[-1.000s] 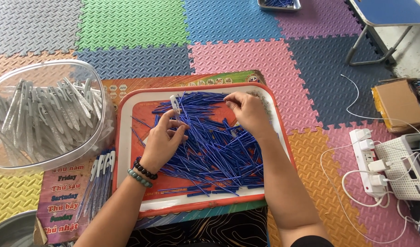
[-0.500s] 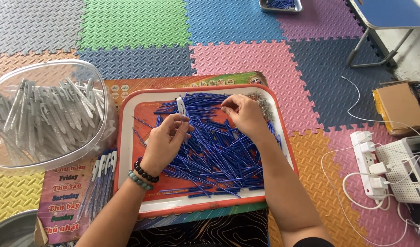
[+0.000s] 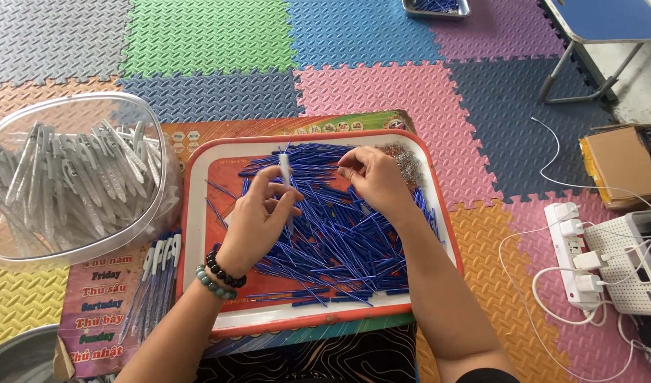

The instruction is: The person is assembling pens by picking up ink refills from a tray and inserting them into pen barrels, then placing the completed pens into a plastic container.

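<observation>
While the orange tray [image 3: 198, 213] is lying on a printed board over the foam floor mat [image 3: 368, 92], both hands are working above its upper middle. The left hand [image 3: 258, 220] is pinching a pale pen barrel [image 3: 285, 172] between thumb and fingers, and the barrel is standing nearly upright in view, its long axis running toward the tray's far rim. The right hand [image 3: 375, 181] is curling just beside it, fingertips pressed together on something too small to make out. Under them a heap of blue refills [image 3: 339, 248] is lying criss-crossed, most pointing diagonally, filling the tray almost to its right and near rims; a bare strip is showing along the left side. A small clump of metal springs [image 3: 403, 159] is sitting in the far right corner. A clear tub of grey barrels [image 3: 70, 177] is touching the tray's left edge, and finished pens [image 3: 155, 273] are lying near the lower left corner. A power strip [image 3: 573, 248] is sitting well apart on the right.
</observation>
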